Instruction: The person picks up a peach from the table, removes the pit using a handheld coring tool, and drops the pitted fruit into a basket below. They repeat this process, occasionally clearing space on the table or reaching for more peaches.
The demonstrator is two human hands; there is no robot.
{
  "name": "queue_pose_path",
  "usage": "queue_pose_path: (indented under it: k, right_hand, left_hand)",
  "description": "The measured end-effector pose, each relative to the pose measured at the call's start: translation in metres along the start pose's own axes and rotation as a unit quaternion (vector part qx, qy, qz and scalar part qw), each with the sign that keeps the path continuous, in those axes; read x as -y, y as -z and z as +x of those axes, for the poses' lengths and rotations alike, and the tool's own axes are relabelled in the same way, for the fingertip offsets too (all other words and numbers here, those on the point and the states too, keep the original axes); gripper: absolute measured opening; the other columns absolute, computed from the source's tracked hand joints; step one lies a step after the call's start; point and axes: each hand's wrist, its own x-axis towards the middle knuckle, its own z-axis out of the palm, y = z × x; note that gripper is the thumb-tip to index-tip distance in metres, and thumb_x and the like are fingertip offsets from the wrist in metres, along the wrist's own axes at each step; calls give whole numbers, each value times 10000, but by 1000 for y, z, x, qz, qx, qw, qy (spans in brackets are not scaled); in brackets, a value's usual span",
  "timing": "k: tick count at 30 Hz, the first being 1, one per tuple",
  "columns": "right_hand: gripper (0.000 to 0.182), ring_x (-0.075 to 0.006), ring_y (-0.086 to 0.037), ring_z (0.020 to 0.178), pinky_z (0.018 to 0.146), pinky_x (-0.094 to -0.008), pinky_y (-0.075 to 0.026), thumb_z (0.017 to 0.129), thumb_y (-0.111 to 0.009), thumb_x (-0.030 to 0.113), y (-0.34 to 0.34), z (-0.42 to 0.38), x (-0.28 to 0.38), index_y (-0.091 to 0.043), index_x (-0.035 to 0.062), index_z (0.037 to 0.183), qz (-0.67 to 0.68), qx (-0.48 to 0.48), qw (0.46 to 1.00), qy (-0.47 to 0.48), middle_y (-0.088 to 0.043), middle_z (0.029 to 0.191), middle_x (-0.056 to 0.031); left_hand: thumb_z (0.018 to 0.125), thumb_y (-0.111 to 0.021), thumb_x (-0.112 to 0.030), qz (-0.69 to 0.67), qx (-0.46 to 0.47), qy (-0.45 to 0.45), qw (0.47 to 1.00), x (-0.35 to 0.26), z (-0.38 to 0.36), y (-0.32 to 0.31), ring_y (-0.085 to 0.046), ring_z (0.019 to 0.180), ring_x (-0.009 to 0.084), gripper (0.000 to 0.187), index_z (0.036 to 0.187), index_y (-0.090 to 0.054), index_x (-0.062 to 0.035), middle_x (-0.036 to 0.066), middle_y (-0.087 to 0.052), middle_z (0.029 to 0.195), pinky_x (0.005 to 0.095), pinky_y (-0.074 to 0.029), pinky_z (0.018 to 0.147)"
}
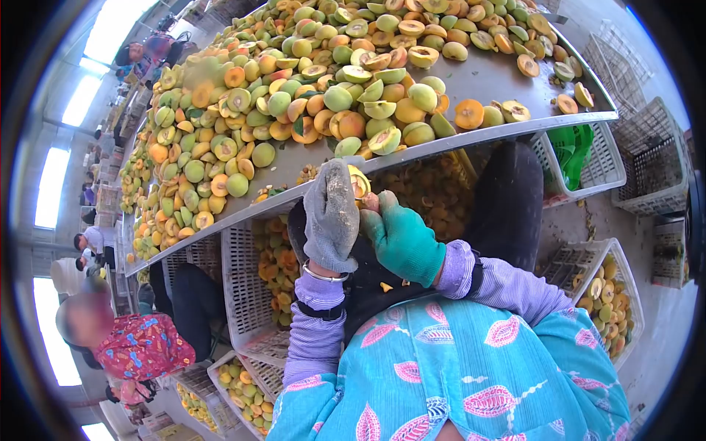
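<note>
My left hand [329, 217], in a grey, soiled glove, is closed around a cut apricot half [359, 182] with yellow-orange flesh, just below the metal table's edge. Close against the fruit is my right hand [404, 239], in a green glove with bare fingertips. Its thumb and fingers are pinched together; whatever they hold is hidden. Above both hands, a large heap of whole and halved apricots [287, 95], green to orange, covers much of the metal table [471, 77]. A few orange scraps [386, 287] lie on my dark lap.
Under the table edge, a white crate [241, 294] holds orange fruit pieces. More crates stand at the right, one with a green bag [571, 154] and one with apricots [609, 301]. A person in a red patterned top [143, 344] sits at the left, near further crates.
</note>
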Motion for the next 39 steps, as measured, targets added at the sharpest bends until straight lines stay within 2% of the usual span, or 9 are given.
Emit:
queue_pose_path:
  k: [8, 10, 12, 15, 25, 27, 34, 37, 39]
  right_hand:
    - [336, -406, -590, 557, 465, -473, -444, 987, -483, 344, -8, -7, -6, -480, 25, 882, 85, -54, 992, 71, -579, 659, -231]
    - [379, -229, -560, 438, 370, -342, -427, 1002, -421, 420, 19, -4, 12, -497, 72, 875, 411, 195, 869, -195, -565, 607, -116]
    - [381, -109, -477, 393, 331, -249, -392, 1014, -367, 442, 20, -8, 18, -509, 106, 904, 408, 194, 868, -207, -512, 568, -36]
    - [345, -78, -433, 454, 385, -227, -351, 1007, -414, 440, 10, -10, 3, -524, 119, 945, 375, 163, 899, -158, -515, 646, 18]
    - [347, -79, -411, 444, 364, -210, -348, 1008, -415, 443, 25, -6, -7, -476, 120, 898, 699, 349, 573, -249, -437, 612, 32]
    - [417, -110, -360, 379, 321, -244, -284, 969, -435, 530, 28, -6, -5, -520, 159, 799, 587, 297, 701, -275, -436, 547, 27]
    - [351, -100, -418, 406, 343, -211, -305, 975, -494, 424, 63, -23, 13, -559, 95, 869, 534, 348, 744, -201, -470, 567, 19]
    - [341, -86, -437, 463, 386, -218, -365, 1002, -440, 429, 86, -22, -7, -525, 99, 992, 624, 277, 689, -244, -478, 632, 19]
    - [324, -84, -472, 522, 458, -231, -413, 985, -492, 415, 88, -15, -25, -561, 99, 989, 445, 187, 823, -300, -512, 659, 14]
  left_hand:
    - [867, -599, -105, -260, 84, 210, 939, -20, 8, 8, -605, 915, 350, 407, 1205, -465, 79, 183, -626, 1035, 408, -482, 842]
    - [900, -566, -158, -49, 39, 44, 997, -7, 0, 1, -590, 782, 319, 278, 1090, -519, 41, 151, -632, 882, 414, -479, 731]
    - [1001, -440, -330, -403, 7, 427, 809, -38, 22, 1, -569, 651, 192, 381, 885, -591, 0, 100, -635, 784, 320, -470, 614]
    - [979, -499, -350, -496, -36, 476, 725, -41, 26, -11, -605, 614, 173, 391, 845, -615, -2, 101, -632, 690, 281, -474, 538]
    - [967, -437, -364, -526, 45, 523, 669, -49, 42, -1, -570, 529, 199, 429, 838, -627, -1, 151, -639, 738, 297, -468, 501]
    - [954, -473, -285, -570, 2, 576, 586, -52, 37, -5, -582, 524, 210, 302, 951, -617, -19, 158, -643, 747, 294, -467, 475]
    - [938, -556, -439, -628, 43, 601, 493, -35, 34, -6, -592, 487, 180, 392, 794, -627, -80, 70, -625, 628, 253, -485, 457]
    - [939, -567, -323, -583, 78, 539, 602, 9, -7, -26, -632, 638, 203, 266, 918, -629, -64, 89, -652, 794, 255, -500, 518]
    - [939, -575, -245, -547, 102, 495, 667, 15, -18, -29, -660, 739, 218, 209, 1000, -631, -54, 102, -671, 904, 256, -510, 558]
